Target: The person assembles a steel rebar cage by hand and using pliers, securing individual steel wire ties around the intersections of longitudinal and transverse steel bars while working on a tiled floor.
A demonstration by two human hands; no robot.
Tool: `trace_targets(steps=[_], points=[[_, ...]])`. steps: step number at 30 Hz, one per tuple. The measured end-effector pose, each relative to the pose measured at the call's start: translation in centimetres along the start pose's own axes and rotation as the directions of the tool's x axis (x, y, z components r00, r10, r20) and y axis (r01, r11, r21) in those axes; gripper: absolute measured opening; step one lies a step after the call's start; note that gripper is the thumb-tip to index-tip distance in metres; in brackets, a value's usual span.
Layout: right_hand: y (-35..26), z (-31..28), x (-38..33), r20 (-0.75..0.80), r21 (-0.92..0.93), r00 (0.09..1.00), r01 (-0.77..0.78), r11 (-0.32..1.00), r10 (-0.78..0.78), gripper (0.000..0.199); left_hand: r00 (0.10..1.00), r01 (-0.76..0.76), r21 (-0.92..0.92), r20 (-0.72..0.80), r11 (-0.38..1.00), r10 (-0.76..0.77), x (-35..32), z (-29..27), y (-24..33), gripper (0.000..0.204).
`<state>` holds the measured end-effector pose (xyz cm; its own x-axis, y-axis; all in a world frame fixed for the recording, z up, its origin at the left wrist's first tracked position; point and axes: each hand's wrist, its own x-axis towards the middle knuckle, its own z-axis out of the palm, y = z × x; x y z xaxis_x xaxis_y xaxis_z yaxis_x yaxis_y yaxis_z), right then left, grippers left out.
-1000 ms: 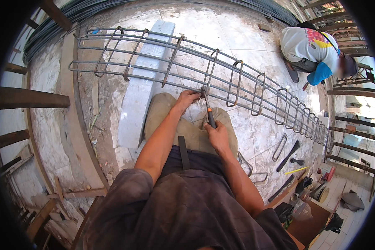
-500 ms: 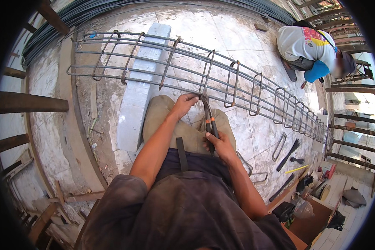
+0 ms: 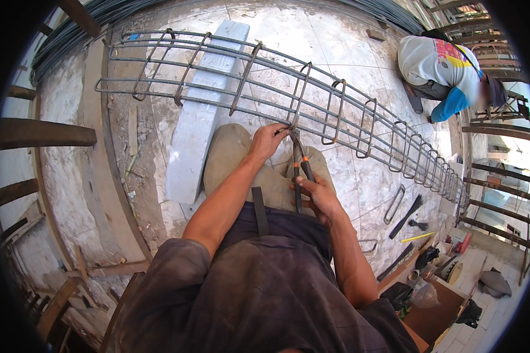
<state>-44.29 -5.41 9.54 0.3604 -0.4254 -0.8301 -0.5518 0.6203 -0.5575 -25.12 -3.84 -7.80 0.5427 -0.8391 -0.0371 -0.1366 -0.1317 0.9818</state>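
While the cage of steel bars (image 3: 259, 116) lies slantwise across the floor (image 3: 353, 50) in front of my knees, both my hands are at the long bar of it nearest me. My left hand (image 3: 267, 141) has its fingers drawn together at that bar, nearly closed, just left of a stirrup's lower corner; what sits between the fingertips is too small for me to tell. My right hand (image 3: 323, 199) is curled loosely around the pincers (image 3: 305, 168), thumb over the dark grips. Their two handles, each banded in orange, stand a little apart, and their head meets the cage beside my left fingertips.

Under the left part of the cage passes a long pale block (image 3: 189, 156), reaching back past my left knee. Just off the cage's hooked left end runs a wooden plank (image 3: 115, 194), and beyond that end lies a bundle of thin dark rods (image 3: 70, 36). Past the cage, toward its right end, a co-worker (image 3: 421, 62) crouches in a white shirt with a blue sleeve. On my side of the cage's right half are a loose stirrup (image 3: 388, 219), a dark bundle of wire (image 3: 406, 217) and a yellow strip (image 3: 417, 237).
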Motion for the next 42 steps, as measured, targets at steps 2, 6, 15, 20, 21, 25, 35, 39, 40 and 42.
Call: trace_targets(steps=[2,6,15,20,21,25,35,39,40,42], points=[[-0.4,0.2,0.0,0.004,-0.019,1.0,-0.015,1.0,0.015,0.051,0.999,-0.03,0.011,-0.018,0.999,0.03,0.0,-0.1,-0.2,0.031],[-0.3,0.2,0.1,0.012,0.007,1.0,-0.018,1.0,0.018,0.05,1.0,0.024,-0.016,0.016,1.0,-0.024,0.0,0.0,0.2,0.03],[-0.9,1.8,0.1,-0.04,0.017,0.999,0.012,1.0,-0.011,0.043,1.0,0.008,-0.046,-0.003,0.999,-0.008,-0.1,0.0,0.0,0.028],[-0.4,1.8,1.0,-0.09,-0.068,0.996,-0.014,0.998,0.008,0.028,0.998,0.055,-0.01,-0.015,0.998,-0.055,-0.6,0.3,0.0,0.035],[0.2,1.8,1.5,-0.066,-0.028,0.997,-0.032,0.999,0.031,0.025,0.987,0.138,-0.087,-0.072,0.987,-0.144,-1.0,0.7,-0.1,0.039],[1.5,2.0,1.7,0.097,0.342,0.993,-0.093,0.935,0.063,0.024,0.738,0.651,-0.544,0.289,0.53,-0.609,-4.1,2.2,1.9,0.051],[1.5,2.0,2.3,0.331,0.595,0.942,-0.167,0.786,-0.05,0.027,0.551,0.828,-0.561,0.81,0.008,-0.202,-2.9,1.9,5.8,0.042],[2.4,1.8,2.5,0.376,0.644,0.922,-0.19,0.741,-0.09,0.026,0.533,0.846,-0.524,0.836,0.097,-0.134,-2.2,2.6,5.0,0.04],[2.6,1.8,2.5,0.376,0.676,0.922,-0.2,0.709,-0.098,0.026,0.502,0.865,-0.487,0.847,0.123,-0.177,-2.1,2.7,5.0,0.042],[3.0,1.6,2.7,0.378,0.692,0.92,-0.21,0.691,-0.099,0.026,0.504,0.864,-0.481,0.825,0.148,-0.256,-2.3,2.9,5.5,0.041]])
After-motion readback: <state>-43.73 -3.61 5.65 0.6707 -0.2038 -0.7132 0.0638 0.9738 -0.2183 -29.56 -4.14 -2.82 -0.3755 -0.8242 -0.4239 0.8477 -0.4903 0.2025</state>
